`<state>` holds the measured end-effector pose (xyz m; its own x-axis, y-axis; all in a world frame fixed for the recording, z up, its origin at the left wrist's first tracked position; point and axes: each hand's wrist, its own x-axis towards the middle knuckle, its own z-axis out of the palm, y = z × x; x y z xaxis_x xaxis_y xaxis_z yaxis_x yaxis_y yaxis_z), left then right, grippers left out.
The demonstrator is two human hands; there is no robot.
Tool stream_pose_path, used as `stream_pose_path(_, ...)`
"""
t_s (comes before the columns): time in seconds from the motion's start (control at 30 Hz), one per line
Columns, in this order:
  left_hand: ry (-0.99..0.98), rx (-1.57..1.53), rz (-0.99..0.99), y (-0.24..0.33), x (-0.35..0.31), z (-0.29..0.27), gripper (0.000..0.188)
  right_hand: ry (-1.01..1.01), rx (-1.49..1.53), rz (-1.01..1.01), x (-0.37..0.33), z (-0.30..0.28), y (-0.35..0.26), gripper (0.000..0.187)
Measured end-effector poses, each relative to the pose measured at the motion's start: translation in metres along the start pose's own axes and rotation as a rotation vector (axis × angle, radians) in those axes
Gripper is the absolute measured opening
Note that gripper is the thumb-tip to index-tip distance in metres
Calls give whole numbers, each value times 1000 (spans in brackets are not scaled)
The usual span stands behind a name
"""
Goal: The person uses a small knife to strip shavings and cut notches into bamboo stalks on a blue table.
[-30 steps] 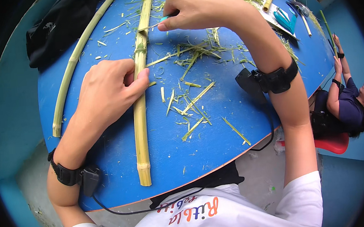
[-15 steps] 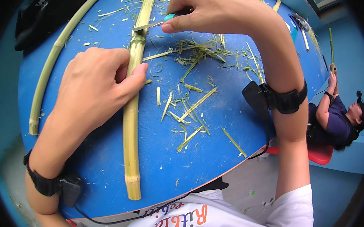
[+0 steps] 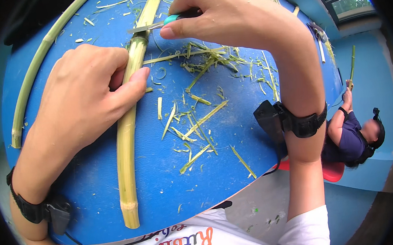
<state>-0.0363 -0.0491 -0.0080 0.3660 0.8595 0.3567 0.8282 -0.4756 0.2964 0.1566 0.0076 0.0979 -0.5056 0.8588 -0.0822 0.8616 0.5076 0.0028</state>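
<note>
My left hand [image 3: 87, 93] is closed around a yellow-green bamboo pole [image 3: 127, 159], thumb over its right side. The pole lies on the blue table [image 3: 164, 188], with its cut end toward me. Farther up, my right hand [image 3: 225, 15] grips a knife [image 3: 171, 19] with a turquoise and black handle. Its thin metal blade rests across the pole just beyond a node, where the surface looks pale and scraped. Most of the handle is hidden in my fingers.
A second, greener pole [image 3: 41, 51] lies along the left side. Green shavings [image 3: 206, 60] and pale slivers [image 3: 194, 154] litter the table right of my pole. At far right, a seated person [image 3: 345, 128] holds up a green stick [image 3: 353, 63]. Tools [image 3: 319, 36] lie by the far right edge.
The whole view has shifted, so the table and both arms appear slightly farther left. My left hand keeps its hold; the blade remains by the same node.
</note>
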Motion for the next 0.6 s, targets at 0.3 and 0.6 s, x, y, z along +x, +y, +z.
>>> stream_pose_path(0.3,-36,-57,-20,-3,4,16,37,364,188,-196,69,85,52,44)
stream_pose_path(0.6,-104,-97,-96,-4,2,20,37,68,135,-142,58,71,57,51)
